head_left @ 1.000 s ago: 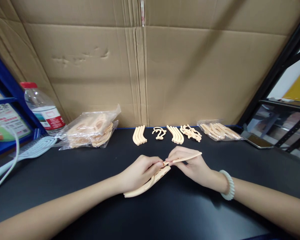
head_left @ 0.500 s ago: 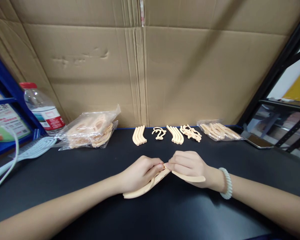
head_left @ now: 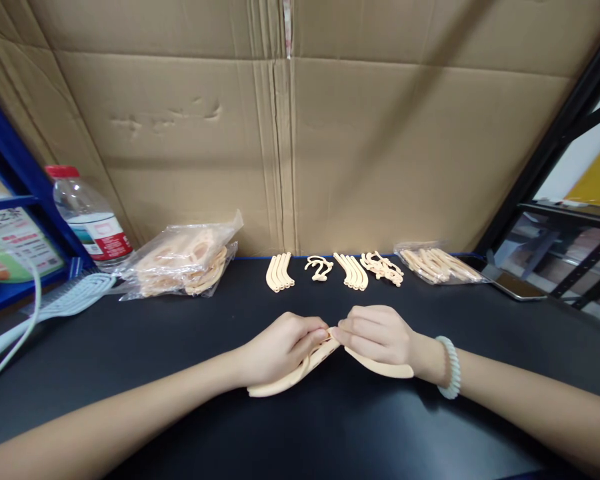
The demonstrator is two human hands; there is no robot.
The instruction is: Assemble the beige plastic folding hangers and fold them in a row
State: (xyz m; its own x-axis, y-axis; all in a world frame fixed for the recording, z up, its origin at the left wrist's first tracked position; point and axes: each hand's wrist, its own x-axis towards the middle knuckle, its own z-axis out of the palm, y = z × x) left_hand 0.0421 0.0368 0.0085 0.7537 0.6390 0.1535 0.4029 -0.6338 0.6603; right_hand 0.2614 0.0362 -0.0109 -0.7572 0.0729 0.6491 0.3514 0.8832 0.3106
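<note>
Between both hands, above the black tabletop, are curved cream plastic pieces that look like parts of a folding clothes hanger. My left hand (head_left: 285,350) is closed around the left hanger piece (head_left: 280,383), whose rounded end sticks out below the palm. Gripped in my right hand (head_left: 377,337) is the right hanger piece (head_left: 383,367), its curved end jutting out beneath the fingers. Fingertips of both hands meet where the pieces come together. The joint itself is mostly hidden by the fingers.
Behind the hands lie a left row of curved arms (head_left: 281,272), hooks (head_left: 320,269), a right row of arms (head_left: 351,271) and small tangled parts (head_left: 383,269). Bagged pieces (head_left: 180,260), a hairbrush (head_left: 77,297) and bottle (head_left: 93,220) stand left; another bag (head_left: 437,262) and a phone (head_left: 517,285) right.
The right hanger piece has tilted slightly, its outer end now lower. My right hand has turned a little with it; my left hand is almost unmoved.
</note>
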